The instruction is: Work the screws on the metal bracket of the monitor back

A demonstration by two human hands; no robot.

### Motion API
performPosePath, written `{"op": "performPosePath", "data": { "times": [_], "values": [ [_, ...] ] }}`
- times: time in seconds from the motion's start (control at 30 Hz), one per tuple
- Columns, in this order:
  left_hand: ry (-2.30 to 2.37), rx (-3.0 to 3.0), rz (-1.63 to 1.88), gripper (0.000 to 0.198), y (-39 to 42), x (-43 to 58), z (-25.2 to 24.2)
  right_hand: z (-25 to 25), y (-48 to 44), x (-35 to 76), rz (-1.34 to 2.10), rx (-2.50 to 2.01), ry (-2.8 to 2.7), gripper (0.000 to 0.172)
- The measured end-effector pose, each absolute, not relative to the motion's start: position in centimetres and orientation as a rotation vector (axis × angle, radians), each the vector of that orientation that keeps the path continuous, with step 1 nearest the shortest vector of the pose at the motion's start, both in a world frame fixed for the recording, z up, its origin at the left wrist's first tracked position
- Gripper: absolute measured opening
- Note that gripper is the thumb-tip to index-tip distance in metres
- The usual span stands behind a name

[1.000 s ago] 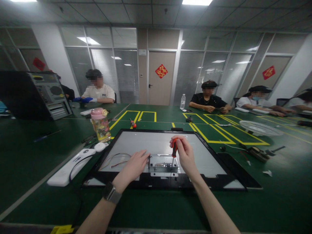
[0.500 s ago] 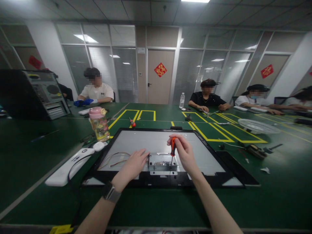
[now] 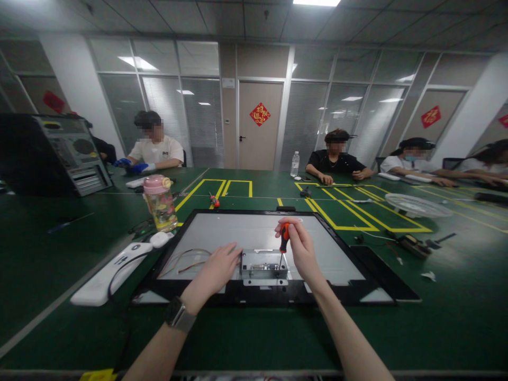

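My right hand (image 3: 300, 244) grips a red and black screwdriver (image 3: 284, 236), held nearly upright. Its shaft reaches down to the right side of a metal bracket (image 3: 257, 259); the tip's exact contact is too small to make out. That bracket sits on the pale back of a flat display panel (image 3: 321, 238) with a black frame. Flat on the panel lies my left hand (image 3: 220, 264), fingers stretched out, fingertips touching the bracket's left edge. Thin wires (image 3: 192, 267) curve across the panel to the left of that hand.
Left of the panel are a white power bank-like device (image 3: 107, 278) with a black cable and a pink-lidded bottle (image 3: 159, 203). A computer case (image 3: 55, 153) stands far left. To the right lie a black flat piece (image 3: 387, 272) and a tool (image 3: 415, 246). Several people sit across the table.
The screwdriver handle leans slightly more to the right, and my right hand has shifted a little with it. My left hand stays by the bracket. The view has moved slightly.
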State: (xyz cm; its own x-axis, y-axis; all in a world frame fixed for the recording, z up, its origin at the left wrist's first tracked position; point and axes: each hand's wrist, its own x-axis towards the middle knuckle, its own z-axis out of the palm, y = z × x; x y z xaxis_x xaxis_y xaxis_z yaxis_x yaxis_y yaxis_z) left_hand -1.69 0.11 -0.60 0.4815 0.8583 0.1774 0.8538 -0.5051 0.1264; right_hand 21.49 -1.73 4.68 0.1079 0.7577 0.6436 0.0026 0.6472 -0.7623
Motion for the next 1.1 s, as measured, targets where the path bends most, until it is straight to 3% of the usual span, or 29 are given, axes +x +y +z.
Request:
{"op": "performPosePath", "data": {
  "times": [0.17, 0.37, 0.7, 1.0, 1.1],
  "values": [
    [1.545, 2.687, 0.321, 0.04, 0.09, -1.64, -0.55, 4.89, -1.99, 21.49, 0.489, -0.755, -1.371, 0.013],
    [1.57, 2.68, 0.311, 0.04, 0.08, -1.57, -0.61, 4.49, -1.89, 21.61, 0.628, -0.739, -1.373, 0.024],
    [1.571, 2.655, 0.309, 0.04, -0.05, -1.57, -0.52, 4.52, -1.98, 22.08, 0.534, -0.753, -1.469, 0.02],
    [1.554, 2.69, 0.374, 0.039, 0.19, -1.65, -1.07, 4.55, -1.88, 21.84, 0.173, -0.902, -1.414, 0.012],
    [1.554, 2.683, 0.373, 0.039, 0.17, -1.7, -1.06, 4.65, -2.2, 21.73, 0.217, -0.88, -1.437, 0.02]
  ]
}}
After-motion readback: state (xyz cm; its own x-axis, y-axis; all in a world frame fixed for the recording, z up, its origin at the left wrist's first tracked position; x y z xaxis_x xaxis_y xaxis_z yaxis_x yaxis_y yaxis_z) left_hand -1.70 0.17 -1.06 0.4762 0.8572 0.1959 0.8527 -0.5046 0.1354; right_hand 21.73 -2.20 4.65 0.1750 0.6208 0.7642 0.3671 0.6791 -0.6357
